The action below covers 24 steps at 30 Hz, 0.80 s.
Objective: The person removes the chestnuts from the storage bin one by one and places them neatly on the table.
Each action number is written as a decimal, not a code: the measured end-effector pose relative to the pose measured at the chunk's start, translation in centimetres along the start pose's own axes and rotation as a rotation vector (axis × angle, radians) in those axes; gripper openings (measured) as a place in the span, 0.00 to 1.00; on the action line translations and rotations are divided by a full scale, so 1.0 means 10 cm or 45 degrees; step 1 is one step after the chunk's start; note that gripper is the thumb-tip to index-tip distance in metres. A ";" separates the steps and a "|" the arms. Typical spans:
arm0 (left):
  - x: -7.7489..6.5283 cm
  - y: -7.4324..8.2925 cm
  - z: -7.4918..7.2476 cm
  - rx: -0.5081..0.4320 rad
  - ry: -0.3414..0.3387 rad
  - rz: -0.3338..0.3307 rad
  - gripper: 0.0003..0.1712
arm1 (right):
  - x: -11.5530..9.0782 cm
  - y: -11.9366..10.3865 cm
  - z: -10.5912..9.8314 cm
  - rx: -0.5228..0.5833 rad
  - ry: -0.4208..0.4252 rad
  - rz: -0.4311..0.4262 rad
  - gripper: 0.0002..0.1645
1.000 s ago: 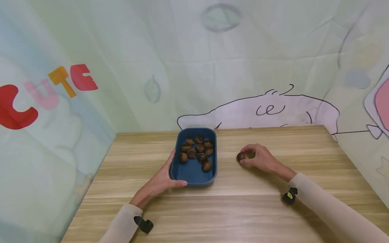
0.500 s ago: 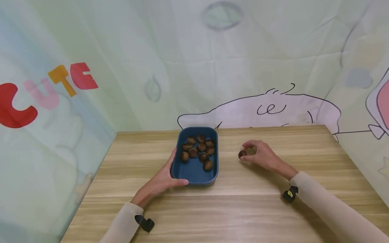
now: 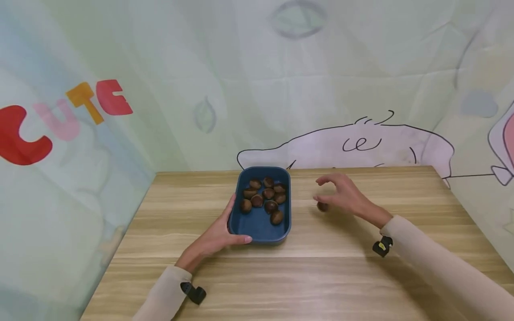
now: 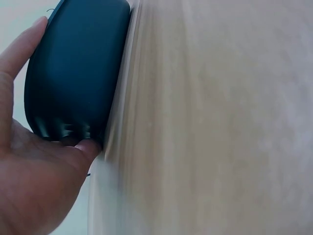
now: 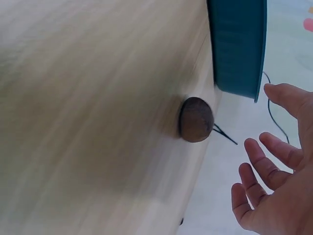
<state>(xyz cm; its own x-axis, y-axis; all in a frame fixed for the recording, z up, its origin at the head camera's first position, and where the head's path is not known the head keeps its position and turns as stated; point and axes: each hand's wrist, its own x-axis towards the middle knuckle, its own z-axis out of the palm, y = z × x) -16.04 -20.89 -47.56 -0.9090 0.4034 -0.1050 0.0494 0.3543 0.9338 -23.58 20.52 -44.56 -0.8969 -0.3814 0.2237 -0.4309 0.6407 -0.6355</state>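
A dark blue rectangular container [image 3: 253, 229] stands on the table, with several brown chestnuts [image 3: 268, 194] grouped mostly toward its far end. My left hand [image 3: 218, 232] grips its near left corner, the thumb along the front and the fingers along the left side. In the left wrist view the thumb and a finger [image 4: 22, 46] span the container [image 4: 78, 63]. Right of the container, a single chestnut [image 3: 322, 206] lies on the table. Just above it is my right hand [image 3: 341, 194], thumb and fingers parted and holding nothing. The right wrist view shows that chestnut [image 5: 196, 120] apart from the fingers.
The wood-grain table [image 3: 257, 285] ends at a printed cloth backdrop [image 3: 168, 89] behind and at the sides. Each wrist wears a small black camera, one on the left [image 3: 193, 293] and one on the right [image 3: 383, 246].
My right hand has let go of the chestnut and risen off it, its fingers spreading apart. The chestnut stays on the table. My left hand keeps its hold on the container.
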 end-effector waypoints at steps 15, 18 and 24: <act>-0.01 0.02 0.03 0.014 -0.006 -0.022 0.81 | 0.24 -0.31 0.07 0.045 -0.055 -0.114 0.28; -0.01 0.02 0.03 0.006 -0.006 -0.022 0.81 | 0.27 -0.35 0.11 0.054 -0.067 -0.127 0.27; 0.00 0.02 0.03 -0.002 0.002 -0.017 0.81 | 0.35 -0.41 0.20 0.057 -0.083 -0.152 0.27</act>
<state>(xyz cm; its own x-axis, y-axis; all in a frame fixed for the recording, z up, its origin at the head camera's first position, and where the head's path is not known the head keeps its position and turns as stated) -15.92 -20.61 -47.48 -0.9101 0.3977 -0.1167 0.0369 0.3582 0.9329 -24.73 15.22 -42.63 -0.8306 -0.4965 0.2522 -0.5280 0.5584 -0.6398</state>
